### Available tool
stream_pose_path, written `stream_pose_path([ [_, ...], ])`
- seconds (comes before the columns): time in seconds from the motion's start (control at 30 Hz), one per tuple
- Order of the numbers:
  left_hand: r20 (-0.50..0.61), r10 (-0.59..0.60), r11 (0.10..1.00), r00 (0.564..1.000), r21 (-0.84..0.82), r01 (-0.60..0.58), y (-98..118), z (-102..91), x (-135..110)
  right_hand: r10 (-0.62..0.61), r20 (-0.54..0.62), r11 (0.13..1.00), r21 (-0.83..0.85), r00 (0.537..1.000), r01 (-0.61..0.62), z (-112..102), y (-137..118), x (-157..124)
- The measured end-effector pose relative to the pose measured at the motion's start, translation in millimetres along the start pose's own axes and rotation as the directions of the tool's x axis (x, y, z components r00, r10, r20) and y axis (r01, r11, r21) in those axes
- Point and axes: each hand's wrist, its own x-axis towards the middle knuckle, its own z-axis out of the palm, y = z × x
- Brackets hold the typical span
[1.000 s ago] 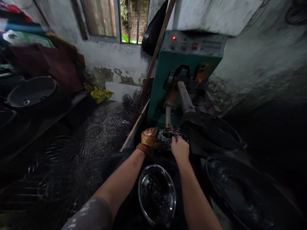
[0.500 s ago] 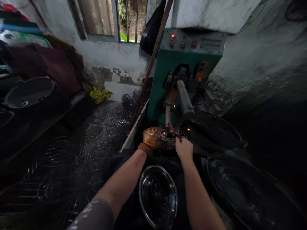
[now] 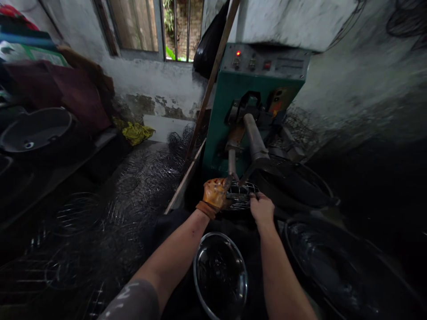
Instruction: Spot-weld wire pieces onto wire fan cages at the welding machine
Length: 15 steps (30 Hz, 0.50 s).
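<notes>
So, right hand (image 3: 262,209) pinches wire frame (image 3: 240,203), 3 o'clock side. Gloved left hand (image 3: 215,193) at 9; grip hidden, cannot tell. Frame by ends of 2 rods (image 3: 256,138), green machine (image 3: 263,82) at 12. Step: seems lining up wires; next move likely needs steady hands. Bowl (image 3: 204,262), 6 o'clock. No words readable.

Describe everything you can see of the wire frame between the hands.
The wire frame looks rounded, built of thin crossing wires, apparently shiny metal, with open gaps between them. It sits at the tips of the green machine's metal arms; whether they touch it is unclear. The gloved left hand holds its left side, the bare right hand its right.
</notes>
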Motion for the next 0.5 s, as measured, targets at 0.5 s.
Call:
stream_pose_path([
  [0.5,0.191,-0.428,0.902,0.883,0.040,0.429,-35.4,-0.2,-28.7,-0.050,0.000,0.958,-0.281,0.999,0.048,-25.6,-44.9,-36.1],
])
